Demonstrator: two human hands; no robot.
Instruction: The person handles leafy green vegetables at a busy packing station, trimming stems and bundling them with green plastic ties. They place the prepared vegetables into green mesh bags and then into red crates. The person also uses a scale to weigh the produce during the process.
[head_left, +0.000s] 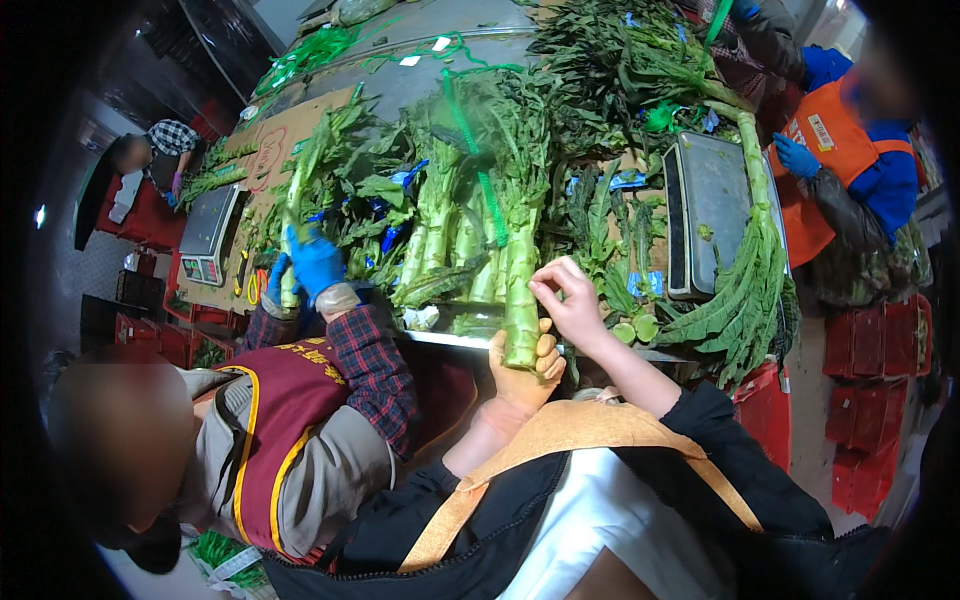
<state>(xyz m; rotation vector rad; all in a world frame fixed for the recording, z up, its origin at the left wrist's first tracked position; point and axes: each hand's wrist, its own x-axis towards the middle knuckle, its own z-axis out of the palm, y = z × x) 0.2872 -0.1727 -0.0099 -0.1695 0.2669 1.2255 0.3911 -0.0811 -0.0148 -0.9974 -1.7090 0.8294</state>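
Observation:
My left hand grips the lower end of a thick celtuce stem, which stands nearly upright in view with its leafy top pointing away from me. Beside the stem's right side is my right hand, thumb and forefinger drawn close together at its edge. Whether those fingertips pinch a leaf scrap or the stem itself is too small to tell. More celtuce stems lie just left of the held one. A green mesh strip runs across the leaves and partly along the held stem.
On the left, a co-worker's blue-gloved hand holds another celtuce. A scale sits at right, a celtuce over its edge. Beyond it stands a person in an orange apron. Red crates are stacked at far right.

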